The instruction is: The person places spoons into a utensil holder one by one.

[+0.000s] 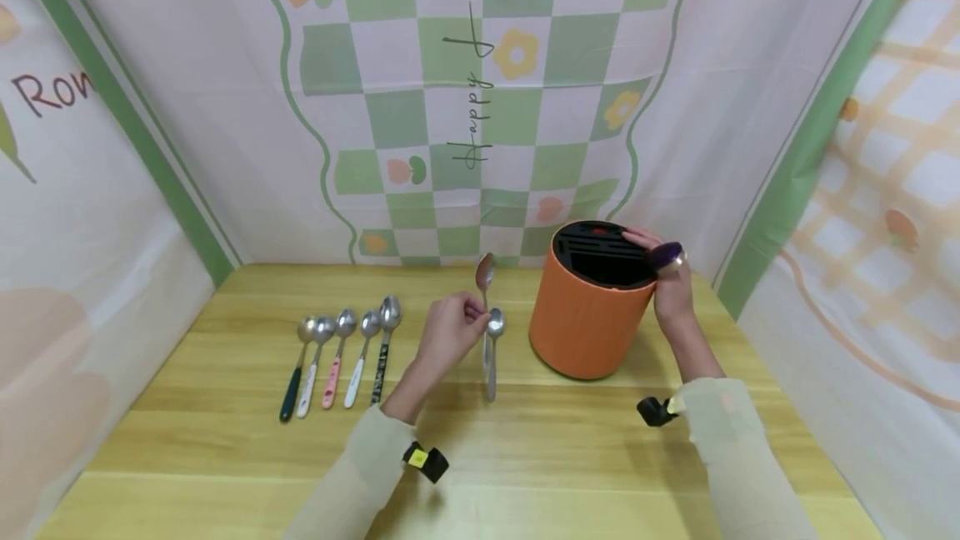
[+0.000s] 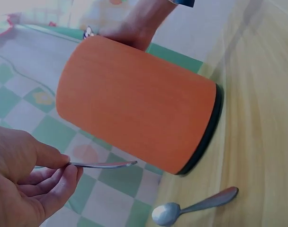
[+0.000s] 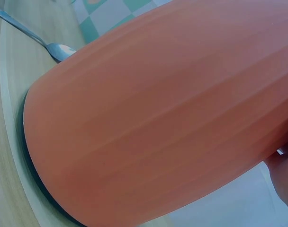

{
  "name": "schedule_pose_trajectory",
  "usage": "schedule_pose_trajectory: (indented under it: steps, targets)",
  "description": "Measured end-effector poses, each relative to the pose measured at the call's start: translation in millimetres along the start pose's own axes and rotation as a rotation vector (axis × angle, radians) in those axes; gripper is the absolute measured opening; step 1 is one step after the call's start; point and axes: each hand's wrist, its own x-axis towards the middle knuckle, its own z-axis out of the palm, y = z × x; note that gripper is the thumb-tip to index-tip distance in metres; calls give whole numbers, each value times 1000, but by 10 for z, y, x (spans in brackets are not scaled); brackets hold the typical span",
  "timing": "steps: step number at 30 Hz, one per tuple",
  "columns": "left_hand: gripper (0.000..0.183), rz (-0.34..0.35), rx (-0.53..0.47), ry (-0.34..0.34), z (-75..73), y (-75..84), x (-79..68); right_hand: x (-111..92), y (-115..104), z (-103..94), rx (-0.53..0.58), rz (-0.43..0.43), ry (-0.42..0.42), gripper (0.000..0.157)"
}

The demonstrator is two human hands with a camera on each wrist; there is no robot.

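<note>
My left hand (image 1: 452, 327) pinches the handle of a metal spoon (image 1: 485, 272) between thumb and fingers, its bowl pointing up and away. In the left wrist view the handle end of that spoon (image 2: 106, 165) sticks out past the fingertips, above the table. Just under it another metal spoon (image 1: 492, 357) lies on the table. On the right stands an orange utensil holder (image 1: 588, 323) with a black slotted top (image 1: 600, 252). My right hand (image 1: 672, 294) grips its right rim, fingers over the top edge. A dark purple oval thing (image 1: 664, 255) shows at this hand; its kind is unclear.
Several spoons lie in a row to the left, among them one with a dark green handle (image 1: 291, 394), a pink one (image 1: 332, 382) and a black patterned one (image 1: 381, 369). Patterned cloth (image 1: 457, 107) hangs behind the wooden table (image 1: 525, 473) and at both sides.
</note>
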Motion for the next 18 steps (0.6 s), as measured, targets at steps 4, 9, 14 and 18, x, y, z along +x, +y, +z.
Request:
schedule_pose_trajectory:
  steps: [4,9,14,18]
  targets:
    - [7,13,-18,7,-24,59,-4,0,-5,7,-4,-7,2,51]
    - [8,39,-39,29,-51,120,-10,0,7,10,1,-22,3,52]
    - [8,64,-67,29,-54,198,-15,-1,19,7,8,-41,12,52]
    - [8,90,-61,30,-45,271,-12,3,27,4,7,-39,10,53]
